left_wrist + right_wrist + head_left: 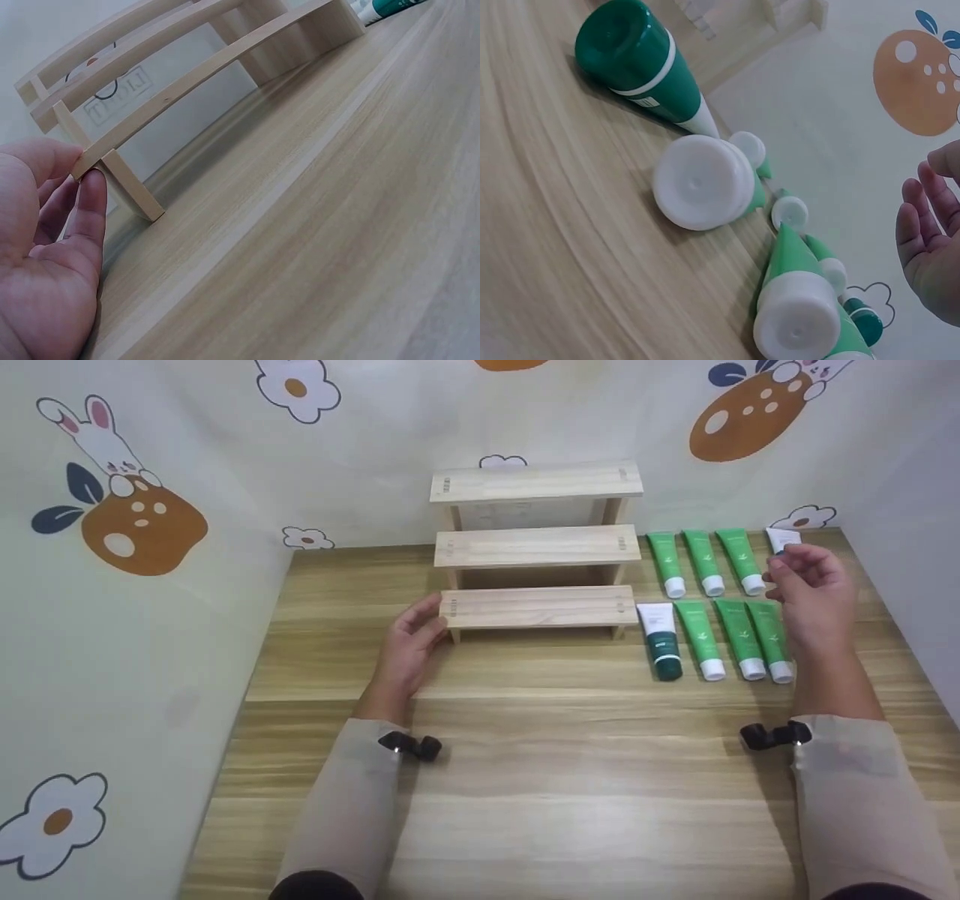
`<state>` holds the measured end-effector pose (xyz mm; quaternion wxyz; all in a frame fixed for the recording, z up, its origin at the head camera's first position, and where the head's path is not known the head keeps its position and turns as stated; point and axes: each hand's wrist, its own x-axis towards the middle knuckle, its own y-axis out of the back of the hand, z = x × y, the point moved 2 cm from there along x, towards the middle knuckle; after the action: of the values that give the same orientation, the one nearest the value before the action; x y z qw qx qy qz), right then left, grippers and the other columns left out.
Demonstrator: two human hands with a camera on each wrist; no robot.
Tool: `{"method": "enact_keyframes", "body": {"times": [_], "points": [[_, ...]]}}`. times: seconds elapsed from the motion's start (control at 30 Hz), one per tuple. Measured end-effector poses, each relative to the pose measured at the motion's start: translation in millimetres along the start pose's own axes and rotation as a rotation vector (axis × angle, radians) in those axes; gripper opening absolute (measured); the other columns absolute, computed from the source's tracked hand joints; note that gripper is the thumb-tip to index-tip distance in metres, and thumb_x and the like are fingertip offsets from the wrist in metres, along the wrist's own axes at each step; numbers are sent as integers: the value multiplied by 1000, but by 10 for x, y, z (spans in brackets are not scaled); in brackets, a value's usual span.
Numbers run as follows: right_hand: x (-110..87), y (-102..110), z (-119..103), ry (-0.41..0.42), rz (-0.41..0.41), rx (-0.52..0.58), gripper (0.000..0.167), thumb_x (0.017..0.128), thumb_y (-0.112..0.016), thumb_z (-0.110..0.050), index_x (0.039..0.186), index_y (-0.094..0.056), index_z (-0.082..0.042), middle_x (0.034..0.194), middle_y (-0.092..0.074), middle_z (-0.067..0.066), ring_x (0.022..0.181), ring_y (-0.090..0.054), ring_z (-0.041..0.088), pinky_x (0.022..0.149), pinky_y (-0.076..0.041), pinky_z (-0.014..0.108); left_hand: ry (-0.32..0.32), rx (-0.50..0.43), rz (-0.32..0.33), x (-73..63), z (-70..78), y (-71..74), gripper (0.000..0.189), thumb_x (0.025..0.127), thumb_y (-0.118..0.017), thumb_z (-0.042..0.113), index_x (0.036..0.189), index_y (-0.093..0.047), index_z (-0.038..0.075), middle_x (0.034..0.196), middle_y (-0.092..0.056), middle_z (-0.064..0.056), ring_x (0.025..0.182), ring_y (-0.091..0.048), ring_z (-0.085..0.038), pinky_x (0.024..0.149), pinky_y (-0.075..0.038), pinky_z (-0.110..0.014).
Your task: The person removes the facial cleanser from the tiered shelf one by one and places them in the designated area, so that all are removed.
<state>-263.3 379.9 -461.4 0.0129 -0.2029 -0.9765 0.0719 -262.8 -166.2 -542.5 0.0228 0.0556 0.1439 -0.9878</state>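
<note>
A three-step wooden display stand [537,607] stands against the back wall. My left hand [409,649] pinches the left end of its lowest step between thumb and fingers, which the left wrist view shows close up at the board's corner [101,154]. Over the right side of the table hovers my right hand [821,592], its fingers loosely bent with nothing between them. Beneath and beside it lie green tubes [742,639] with white caps. One white and dark green tube [660,641] lies nearest the stand; another white tube [782,538] is partly hidden behind the right hand.
The tubes lie in two rows, caps toward me, among them a back-row green tube [698,562]. A wood-grain table [525,750] carries everything. Behind and to the left rises a pale wall cloth [360,465] printed with rabbits, oranges and flowers.
</note>
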Motion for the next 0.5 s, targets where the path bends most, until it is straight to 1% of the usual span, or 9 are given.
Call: {"method": "enact_keyframes", "body": {"times": [0.13, 0.27, 0.37, 0.43, 0.5], "points": [[-28, -51, 23, 12, -9, -22, 28, 97, -78, -10, 122, -69, -14, 104, -70, -2, 92, -69, 14, 68, -59, 18, -1, -17, 1, 6, 0, -10, 48, 101, -65, -5, 149, -58, 0, 144, -60, -11, 121, -66, -15, 104, -60, -26], [-45, -100, 28, 18, -20, -66, 24, 99, -76, -10, 122, -69, -16, 104, -70, -5, 91, -68, 11, 69, -59, 16, -2, -27, -2, 16, -7, -25, 49, 101, -65, -5, 149, -58, -1, 144, -61, -12, 119, -67, -14, 103, -60, -25], [-61, -164, 44, 46, -34, -75, 24, 99, -76, -10, 121, -70, -15, 103, -70, -4, 90, -68, 12, 68, -58, 15, -10, -20, -9, 12, -8, -11, 50, 102, -65, -4, 151, -56, 0, 150, -58, -12, 120, -66, -13, 101, -60, -24], [-74, -219, 54, 65, -50, -65, 25, 98, -76, -9, 122, -70, -13, 103, -70, -3, 89, -68, 12, 68, -58, 16, -17, -14, -17, 14, -7, 3, 52, 102, -64, -4, 153, -54, 0, 155, -55, -12, 123, -64, -14, 101, -59, -24], [-85, -289, 58, 90, -67, -57, 25, 98, -77, -10, 122, -70, -11, 104, -69, 0, 89, -69, 13, 69, -58, 17, -17, -13, -11, 22, 2, 18, 53, 103, -64, -2, 155, -52, 1, 159, -53, -11, 127, -63, -15, 102, -58, -24]]}}
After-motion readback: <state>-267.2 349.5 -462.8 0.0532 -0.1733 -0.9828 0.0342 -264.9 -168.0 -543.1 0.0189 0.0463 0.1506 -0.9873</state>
